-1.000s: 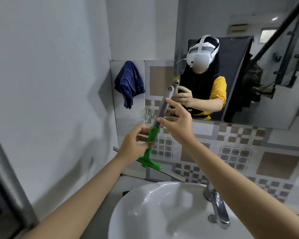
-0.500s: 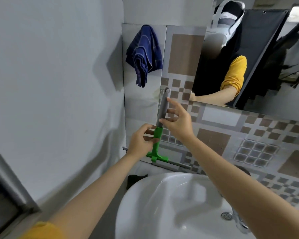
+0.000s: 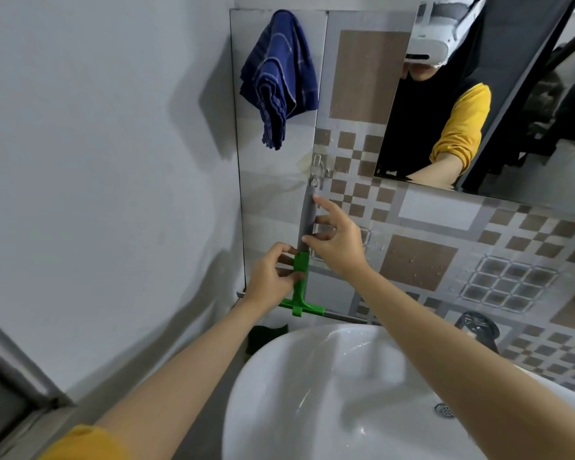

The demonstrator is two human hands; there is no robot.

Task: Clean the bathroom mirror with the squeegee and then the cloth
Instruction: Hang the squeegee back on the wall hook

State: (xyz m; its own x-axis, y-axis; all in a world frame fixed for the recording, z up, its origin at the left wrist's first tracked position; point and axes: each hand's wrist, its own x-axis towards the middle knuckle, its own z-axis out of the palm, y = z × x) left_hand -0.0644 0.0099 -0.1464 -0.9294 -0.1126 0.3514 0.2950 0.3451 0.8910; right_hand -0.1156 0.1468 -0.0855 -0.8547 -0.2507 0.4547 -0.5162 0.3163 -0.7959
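Note:
The squeegee (image 3: 301, 277) has a grey handle and a green T-shaped head, and it stands upright against the tiled wall with the head down. Its handle top touches a small metal hook (image 3: 316, 169). My left hand (image 3: 269, 281) grips the green neck. My right hand (image 3: 338, 241) pinches the grey handle lightly with thumb and spread fingertips. A dark blue cloth (image 3: 279, 73) hangs on the wall above, left of the mirror (image 3: 518, 127). The mirror reflects a person in a yellow sleeve.
A white sink (image 3: 312, 410) lies right below my arms, with a chrome faucet (image 3: 477, 328) at its right. A thin metal ledge (image 3: 342, 316) runs along the wall under the squeegee head. The plain grey wall closes in on the left. Something dark (image 3: 266, 336) lies behind the sink.
The squeegee has gone from tilted in front of the mirror to upright against the wall, its top now at the hook. Both hands have stayed on it; the view has dropped toward the sink.

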